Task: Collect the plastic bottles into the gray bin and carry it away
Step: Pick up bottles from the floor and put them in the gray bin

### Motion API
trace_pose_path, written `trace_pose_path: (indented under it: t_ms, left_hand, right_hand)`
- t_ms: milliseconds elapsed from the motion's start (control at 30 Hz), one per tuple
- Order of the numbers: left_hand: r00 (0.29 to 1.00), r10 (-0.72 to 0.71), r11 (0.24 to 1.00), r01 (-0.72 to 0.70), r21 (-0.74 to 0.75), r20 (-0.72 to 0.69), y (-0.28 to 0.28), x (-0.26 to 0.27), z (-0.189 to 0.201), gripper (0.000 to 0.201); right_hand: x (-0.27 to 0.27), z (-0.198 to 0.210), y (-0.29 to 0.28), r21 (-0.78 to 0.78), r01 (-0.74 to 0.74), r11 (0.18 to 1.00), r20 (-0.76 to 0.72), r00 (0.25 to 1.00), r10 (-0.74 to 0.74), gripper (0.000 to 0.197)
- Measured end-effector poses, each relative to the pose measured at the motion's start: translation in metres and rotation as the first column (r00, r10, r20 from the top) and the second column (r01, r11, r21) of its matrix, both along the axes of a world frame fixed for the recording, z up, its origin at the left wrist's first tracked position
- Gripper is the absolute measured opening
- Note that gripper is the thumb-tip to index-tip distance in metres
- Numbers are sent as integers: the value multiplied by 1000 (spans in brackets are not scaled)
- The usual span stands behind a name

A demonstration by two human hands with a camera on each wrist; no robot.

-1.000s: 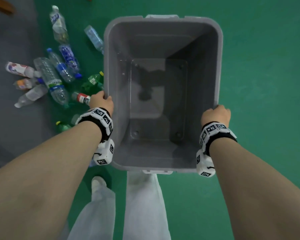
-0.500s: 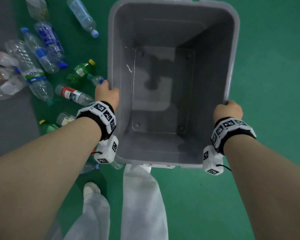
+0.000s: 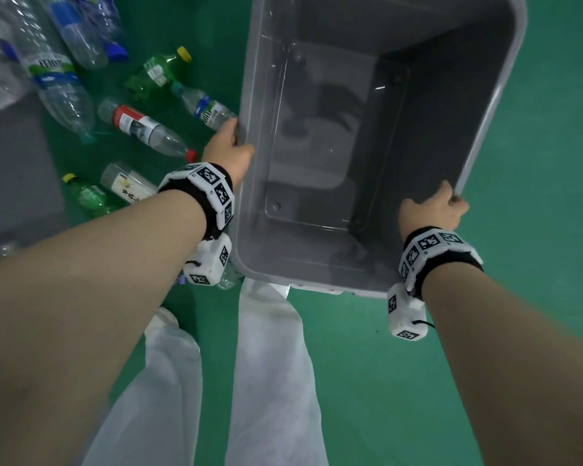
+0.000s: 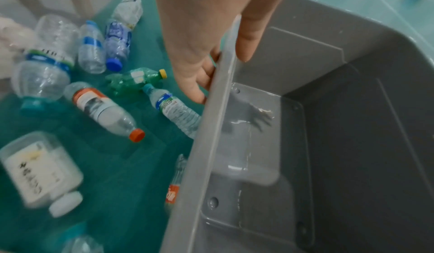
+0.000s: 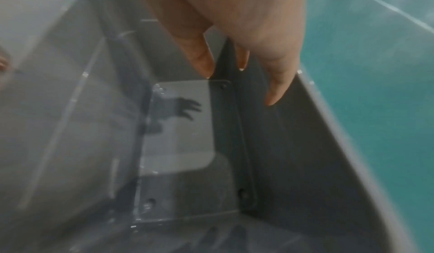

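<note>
The gray bin [image 3: 492, 95] is empty and sits tilted in the head view, held at both long rims. My left hand [image 3: 229, 146] pinches the left rim [image 4: 211, 127], thumb inside and fingers outside. My right hand [image 3: 435, 210] holds the right rim near the near corner, its thumb [image 5: 202, 60] hanging inside the bin [image 5: 305, 164]. Several plastic bottles lie on the green floor left of the bin: a red-labelled one [image 3: 142, 129], a green one [image 3: 155, 72], a small water bottle [image 3: 206, 105] touching the bin's side, and a large clear one [image 3: 54, 79].
A white-labelled jar [image 3: 128, 186] and a small green bottle [image 3: 88, 193] lie under my left forearm. My legs in white trousers [image 3: 270, 364] stand just behind the bin. A gray floor patch [image 3: 11, 163] borders the bottles. Bare green floor [image 3: 552, 163] stretches to the right.
The bin has swung to the right and tilted, and it looks larger. The bottles now lie closer to my left hand. Both hands have kept their hold on the rims.
</note>
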State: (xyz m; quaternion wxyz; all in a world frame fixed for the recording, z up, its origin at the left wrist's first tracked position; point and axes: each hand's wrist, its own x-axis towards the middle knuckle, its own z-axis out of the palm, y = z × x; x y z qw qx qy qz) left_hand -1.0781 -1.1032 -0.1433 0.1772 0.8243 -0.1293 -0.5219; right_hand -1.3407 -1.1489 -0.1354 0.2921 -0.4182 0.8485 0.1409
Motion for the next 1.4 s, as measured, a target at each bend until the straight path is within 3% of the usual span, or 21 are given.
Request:
trace_pose_path:
  t_ms: [133, 267, 400, 567, 700, 833, 967, 1100, 1300, 1400]
  left_hand:
    - [995, 96, 995, -97, -30, -27, 23, 4, 7, 39]
    - [975, 221, 973, -218, 77, -28, 76, 27, 0, 25]
    - [964, 266, 943, -260, 209, 0, 157, 67, -12, 23]
    - [951, 307, 887, -301, 349, 38, 251, 110, -30, 17]
    - [954, 298, 867, -278, 414, 16, 327, 135, -42, 28]
    - [920, 391, 842, -339, 420, -41, 369, 141, -52, 30]
    - [873, 476, 816, -395, 422, -104, 388, 141, -67, 28]
    - [803, 586, 765, -500, 407, -114, 400, 139, -87, 18]
    - [724, 667, 702, -533, 473, -175, 425, 137, -130, 43]
    - [740, 635, 720, -463, 516, -222, 436, 132, -154, 58]
  right_hand:
    - [50, 4, 26, 37, -57, 998, 203, 978, 49, 51]
    - [123, 2, 56, 71, -126, 989, 347, 933, 94, 39]
    - [195, -2, 100, 97, -152, 984, 456, 885, 92, 35]
    - [234, -13, 158, -133, -36, 990, 271, 960, 71, 43]
    - [249, -24, 214, -350, -61, 935, 110, 988, 106, 53]
    - [260, -28, 257, -419, -99, 903, 66, 988, 139, 57]
    - [273, -38, 286, -343, -217, 914, 169, 943, 288, 45]
    - [284, -66, 299, -182, -217, 959, 192, 949, 251, 38]
    - [284, -128, 315, 31, -250, 968, 225, 945, 237, 39]
    - [281, -156, 325, 164, -387, 907, 265, 903, 337, 47]
